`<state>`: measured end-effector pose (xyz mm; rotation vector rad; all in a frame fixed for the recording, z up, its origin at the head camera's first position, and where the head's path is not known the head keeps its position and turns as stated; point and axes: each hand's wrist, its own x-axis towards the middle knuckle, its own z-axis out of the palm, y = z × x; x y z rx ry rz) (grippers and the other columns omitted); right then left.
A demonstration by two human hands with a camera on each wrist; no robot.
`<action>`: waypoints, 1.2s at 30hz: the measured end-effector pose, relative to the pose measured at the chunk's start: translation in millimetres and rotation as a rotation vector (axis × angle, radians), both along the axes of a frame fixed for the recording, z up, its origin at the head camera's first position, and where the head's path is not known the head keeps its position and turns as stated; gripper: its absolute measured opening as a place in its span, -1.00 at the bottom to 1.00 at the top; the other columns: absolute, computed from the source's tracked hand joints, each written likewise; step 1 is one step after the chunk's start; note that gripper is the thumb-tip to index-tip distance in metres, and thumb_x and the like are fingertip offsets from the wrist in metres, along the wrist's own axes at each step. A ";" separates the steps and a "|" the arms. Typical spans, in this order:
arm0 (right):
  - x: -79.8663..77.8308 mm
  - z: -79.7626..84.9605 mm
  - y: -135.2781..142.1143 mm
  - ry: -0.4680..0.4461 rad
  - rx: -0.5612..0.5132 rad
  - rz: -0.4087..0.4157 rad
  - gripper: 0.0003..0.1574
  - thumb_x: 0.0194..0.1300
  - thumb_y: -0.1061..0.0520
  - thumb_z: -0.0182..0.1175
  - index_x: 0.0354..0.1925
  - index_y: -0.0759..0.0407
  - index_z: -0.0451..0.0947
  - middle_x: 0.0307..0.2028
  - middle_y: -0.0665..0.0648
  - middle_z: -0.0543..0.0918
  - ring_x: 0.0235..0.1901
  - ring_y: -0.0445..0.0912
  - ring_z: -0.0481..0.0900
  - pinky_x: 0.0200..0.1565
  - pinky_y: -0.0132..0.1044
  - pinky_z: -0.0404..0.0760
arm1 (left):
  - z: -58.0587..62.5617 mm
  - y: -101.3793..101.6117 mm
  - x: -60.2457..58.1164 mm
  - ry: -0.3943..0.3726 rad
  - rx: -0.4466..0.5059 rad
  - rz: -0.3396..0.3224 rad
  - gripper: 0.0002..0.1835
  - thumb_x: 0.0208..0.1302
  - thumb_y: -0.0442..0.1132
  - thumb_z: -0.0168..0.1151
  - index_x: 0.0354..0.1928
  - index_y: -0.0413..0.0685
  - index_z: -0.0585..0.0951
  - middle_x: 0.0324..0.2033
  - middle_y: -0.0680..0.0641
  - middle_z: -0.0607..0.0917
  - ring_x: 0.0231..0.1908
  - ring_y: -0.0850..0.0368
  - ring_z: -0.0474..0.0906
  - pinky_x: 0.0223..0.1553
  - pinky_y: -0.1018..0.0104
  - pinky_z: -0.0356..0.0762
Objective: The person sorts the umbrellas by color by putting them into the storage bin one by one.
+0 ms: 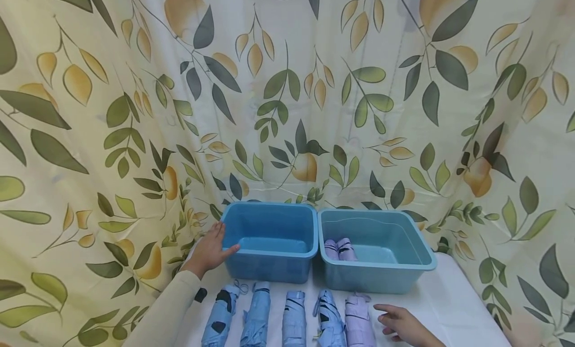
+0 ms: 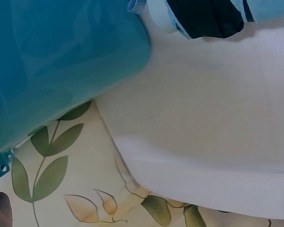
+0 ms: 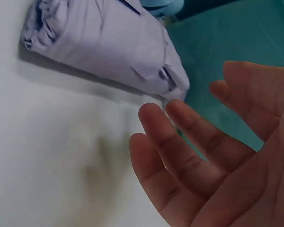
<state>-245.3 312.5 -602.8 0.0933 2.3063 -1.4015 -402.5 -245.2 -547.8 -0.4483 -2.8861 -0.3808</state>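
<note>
My left hand (image 1: 208, 249) rests against the left side of a blue plastic bin (image 1: 269, 267), its thumb over the front corner and its fingers by the left rim. The left wrist view shows its fingertips (image 2: 1, 208) by the rim. To the right of a purple folded umbrella (image 1: 359, 322), my right hand (image 1: 406, 325) holds nothing, its fingers loosely bent and apart from it. That umbrella (image 3: 109, 45) lies near the fingertips in the right wrist view. Several blue folded umbrellas (image 1: 294, 319) lie in a row left of the purple one, some with dark patches.
A lighter teal bin (image 1: 373, 279) stands right of the blue one, with two purple folded umbrellas (image 1: 346, 249) in its left end. A white-covered table (image 1: 453, 299) carries everything. Patterned curtains (image 1: 287, 112) hang behind and at both sides.
</note>
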 end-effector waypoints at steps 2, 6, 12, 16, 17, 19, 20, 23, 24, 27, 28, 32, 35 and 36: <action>0.4 -5.2 -3.8 -0.023 -0.028 0.015 -0.37 0.42 0.09 0.11 0.27 0.49 0.29 -0.07 0.37 0.60 -0.21 0.15 0.64 -0.22 0.09 0.61 | -1.1 0.2 -0.1 -0.002 -0.002 0.002 0.17 0.21 0.56 -0.23 0.47 -0.37 0.05 0.46 -0.30 0.06 0.45 -0.23 -0.10 0.33 -0.17 0.02; 1.1 -14.9 -15.0 -0.065 -0.053 0.022 -0.40 0.41 0.13 0.10 0.27 0.47 0.32 -0.10 0.29 0.62 -0.23 0.08 0.61 -0.16 0.09 0.61 | -1.4 0.8 1.3 -0.004 0.006 0.012 0.16 0.21 0.55 -0.19 0.46 -0.37 0.06 0.46 -0.30 0.06 0.45 -0.24 -0.08 0.33 -0.19 0.03; 4.8 -27.3 -34.5 -0.053 0.046 0.035 -0.36 0.34 0.05 0.21 0.28 0.33 0.39 0.09 0.46 0.50 -0.09 0.16 0.53 -0.01 0.28 0.45 | -1.8 1.8 3.9 -0.006 0.008 0.011 0.18 0.20 0.57 -0.22 0.46 -0.38 0.07 0.45 -0.31 0.07 0.44 -0.25 -0.08 0.32 -0.20 0.04; 4.9 -36.1 -46.7 0.046 0.213 0.046 -0.35 0.22 0.02 0.33 0.23 0.24 0.48 0.11 0.49 0.46 0.09 0.38 0.42 0.08 0.39 0.29 | -1.7 1.3 4.8 -0.009 0.007 0.011 0.15 0.23 0.53 -0.17 0.46 -0.38 0.07 0.45 -0.31 0.07 0.45 -0.24 -0.10 0.32 -0.20 0.04; 4.9 -38.0 -48.5 0.081 0.252 0.052 -0.36 0.20 0.03 0.34 0.21 0.23 0.50 0.09 0.49 0.48 0.11 0.43 0.39 0.08 0.39 0.28 | -1.7 1.2 4.9 -0.012 0.003 0.012 0.14 0.23 0.53 -0.16 0.46 -0.38 0.07 0.45 -0.31 0.07 0.45 -0.24 -0.10 0.32 -0.20 0.03; 5.2 -40.9 -51.6 0.123 0.288 0.040 -0.36 0.16 0.08 0.37 0.19 0.24 0.51 0.06 0.50 0.49 0.12 0.48 0.36 0.09 0.39 0.27 | -1.7 1.1 5.2 -0.018 -0.002 0.013 0.12 0.25 0.50 -0.13 0.46 -0.38 0.06 0.46 -0.31 0.06 0.45 -0.25 -0.10 0.32 -0.20 0.02; 5.4 -42.2 -52.6 0.132 0.298 0.033 -0.36 0.16 0.09 0.37 0.19 0.25 0.51 0.06 0.51 0.49 0.12 0.49 0.36 0.09 0.39 0.27 | -1.5 1.1 5.3 -0.021 -0.003 0.013 0.12 0.25 0.49 -0.11 0.46 -0.38 0.06 0.46 -0.32 0.05 0.45 -0.25 -0.11 0.33 -0.21 0.02; 5.3 -42.8 -55.9 0.123 0.301 -0.007 -0.33 0.14 0.10 0.38 0.20 0.25 0.50 0.11 0.54 0.46 0.15 0.51 0.32 0.09 0.39 0.26 | -1.1 1.5 4.9 -0.025 -0.006 0.015 0.10 0.27 0.45 -0.07 0.46 -0.38 0.04 0.46 -0.32 0.04 0.44 -0.26 -0.10 0.33 -0.20 0.02; 5.0 -42.9 -56.9 0.109 0.295 -0.023 -0.32 0.13 0.10 0.38 0.21 0.25 0.50 0.13 0.54 0.44 0.16 0.51 0.29 0.10 0.40 0.25 | -0.9 1.7 4.5 -0.024 0.000 0.014 0.09 0.28 0.43 -0.04 0.46 -0.39 0.04 0.46 -0.32 0.05 0.44 -0.27 -0.10 0.32 -0.21 0.02; 4.7 -42.2 -59.0 0.096 0.273 -0.054 -0.33 0.12 0.15 0.37 0.21 0.25 0.49 0.16 0.56 0.40 0.19 0.52 0.25 0.12 0.40 0.22 | -0.8 2.3 3.3 -0.031 0.001 0.017 0.09 0.28 0.43 -0.03 0.47 -0.38 0.03 0.46 -0.31 0.04 0.45 -0.26 -0.10 0.33 -0.20 0.02; 4.8 -42.0 -59.5 0.100 0.265 -0.062 -0.33 0.11 0.17 0.37 0.20 0.26 0.50 0.16 0.56 0.41 0.19 0.52 0.24 0.12 0.40 0.22 | -1.1 2.4 3.0 -0.032 -0.001 0.017 0.09 0.28 0.43 -0.05 0.47 -0.38 0.03 0.46 -0.31 0.04 0.45 -0.26 -0.11 0.32 -0.21 0.02; 4.7 -38.7 -62.3 0.119 0.251 -0.067 -0.37 0.09 0.22 0.36 0.17 0.27 0.52 0.13 0.54 0.45 0.18 0.50 0.27 0.11 0.39 0.23 | -1.8 2.8 1.4 -0.030 -0.008 0.017 0.13 0.25 0.50 -0.12 0.47 -0.38 0.03 0.46 -0.31 0.04 0.45 -0.25 -0.12 0.33 -0.20 0.02; 3.7 -36.1 -65.5 0.099 0.244 -0.081 -0.38 0.08 0.20 0.37 0.15 0.25 0.54 0.12 0.51 0.46 0.18 0.48 0.29 0.11 0.39 0.24 | -2.1 3.2 0.3 -0.018 -0.012 0.017 0.15 0.24 0.53 -0.17 0.46 -0.39 0.03 0.46 -0.31 0.04 0.45 -0.25 -0.11 0.33 -0.20 0.02; 3.4 -35.6 -66.4 0.090 0.244 -0.087 -0.38 0.08 0.19 0.38 0.15 0.25 0.54 0.12 0.51 0.46 0.18 0.48 0.29 0.11 0.39 0.24 | -2.1 3.4 0.2 -0.018 -0.016 0.018 0.15 0.23 0.54 -0.19 0.47 -0.38 0.03 0.46 -0.31 0.04 0.45 -0.25 -0.11 0.33 -0.19 0.02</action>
